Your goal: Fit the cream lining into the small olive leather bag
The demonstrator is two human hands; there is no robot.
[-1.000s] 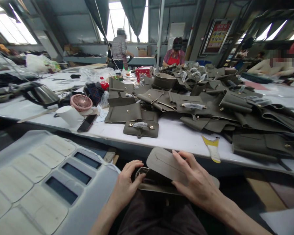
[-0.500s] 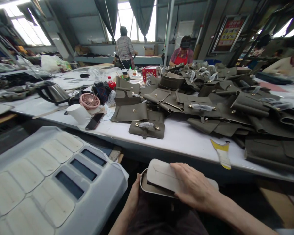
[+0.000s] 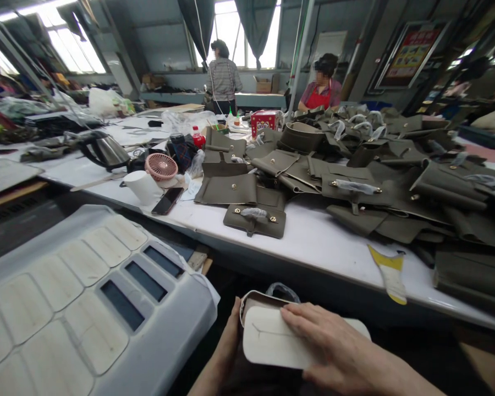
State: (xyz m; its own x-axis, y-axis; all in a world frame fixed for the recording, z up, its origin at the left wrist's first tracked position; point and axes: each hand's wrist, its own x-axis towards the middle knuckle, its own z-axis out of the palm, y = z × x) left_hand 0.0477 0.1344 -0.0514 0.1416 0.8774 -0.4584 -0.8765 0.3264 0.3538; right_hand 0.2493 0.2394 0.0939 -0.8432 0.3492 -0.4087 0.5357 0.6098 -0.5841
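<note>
A pale rounded panel (image 3: 272, 344) with a thin dark line on it lies under my right hand (image 3: 325, 341), whose fingers and thumb grip it. Beneath and behind the panel shows the open rim of a light-edged bag (image 3: 262, 297), held at lap height below the table edge. A loop in clear plastic (image 3: 284, 290) stands up behind that rim. My left hand (image 3: 231, 333) wraps the bag's left end, its fingers mostly hidden behind it.
On the white table (image 3: 309, 239) lie many olive leather pieces (image 3: 226, 190), a yellow-and-white piece (image 3: 390, 272), a phone (image 3: 168, 201), a mug (image 3: 142, 187), a pink fan (image 3: 160, 166) and a kettle (image 3: 105, 151). Pale panels (image 3: 94, 327) cover a tray at left. Two people are across the table.
The pale panel has moved toward me and tilted, uncovering the bag's back rim and the plastic-wrapped loop. The camera view has turned slightly left. The standing person across the table has turned.
</note>
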